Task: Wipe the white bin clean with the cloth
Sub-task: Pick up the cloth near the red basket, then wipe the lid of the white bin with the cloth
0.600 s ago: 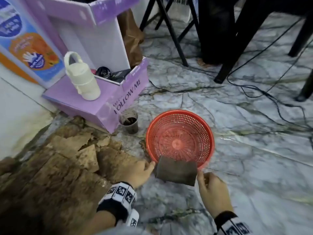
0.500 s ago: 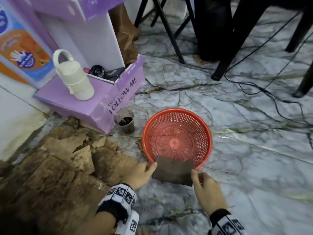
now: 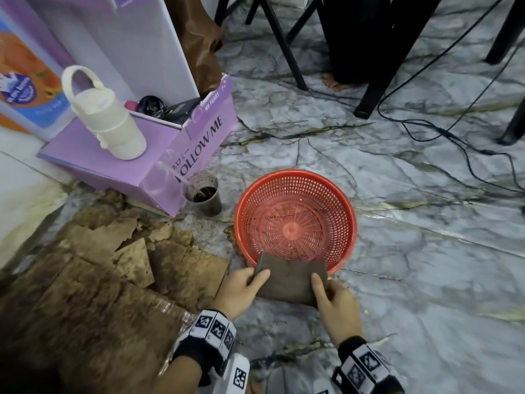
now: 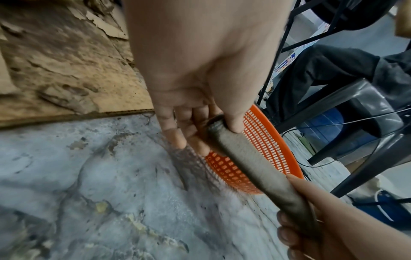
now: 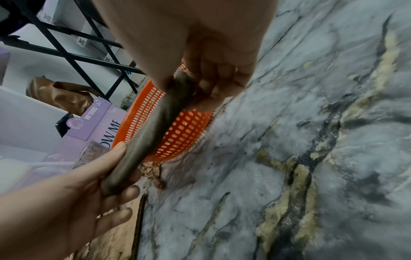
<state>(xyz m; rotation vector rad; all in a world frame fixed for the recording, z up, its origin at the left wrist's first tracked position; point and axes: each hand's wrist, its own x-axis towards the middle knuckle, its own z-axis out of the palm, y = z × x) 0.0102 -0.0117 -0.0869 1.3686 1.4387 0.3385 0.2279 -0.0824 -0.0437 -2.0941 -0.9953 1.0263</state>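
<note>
A folded grey-brown cloth [image 3: 289, 280] lies across the near rim of a red mesh basket [image 3: 295, 173] on the marble floor. My left hand [image 3: 244, 285] pinches the cloth's left end, thumb on top. My right hand [image 3: 332, 297] pinches its right end the same way. The left wrist view shows the cloth [image 4: 255, 161] stretched from my left hand [image 4: 209, 133] to my right hand [image 4: 311, 219], over the basket [image 4: 262, 133]. In the right wrist view my right hand [image 5: 195, 84] and left hand [image 5: 100, 176] hold the cloth [image 5: 151, 126]. No white bin shows plainly.
Left of the basket stand a dirty cup [image 3: 204, 194] and a purple box [image 3: 176, 155] bearing a cream jug [image 3: 108, 120]. Torn brown cardboard [image 3: 99, 280] covers the floor at left. Black chair legs [image 3: 284, 44] and cables [image 3: 454, 137] lie beyond the basket.
Both hands have closed in on the cloth's ends, and their thumbs now lie on top of it. The basket has stayed put.
</note>
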